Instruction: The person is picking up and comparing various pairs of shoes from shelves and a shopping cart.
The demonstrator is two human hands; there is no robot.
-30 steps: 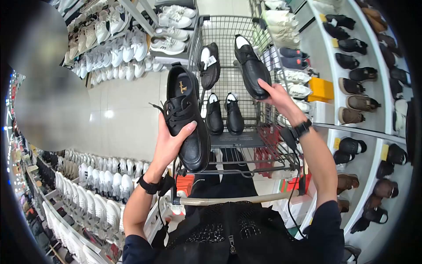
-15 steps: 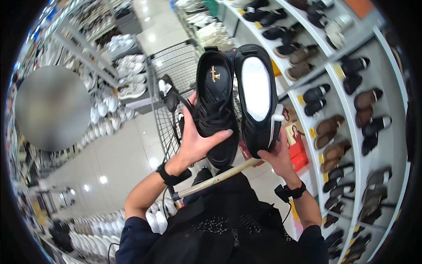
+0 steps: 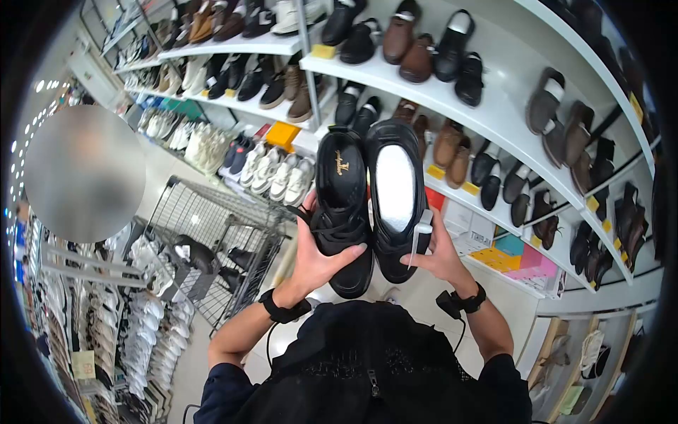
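the black lace-up shoe (image 3: 343,227), clasped in the left hand (image 3: 316,260), is just beside the white-lined shoe (image 3: 388,244) clasped in the right hand (image 3: 443,256), a light, even grip seeming best for keeping both aligned, with the cart (image 3: 229,196) leftward and display shelves (image 3: 399,75) beyond.

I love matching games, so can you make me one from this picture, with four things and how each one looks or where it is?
1. Laced shoe in the left hand
2. Second shoe in the right hand
3. Cart
4. Black wristbands

A. Wire mesh, left of both held shoes
B. White filling inside
C. Worn around the wrists
D. Gold mark inside

Pairs: 1-D, 2-B, 3-A, 4-C
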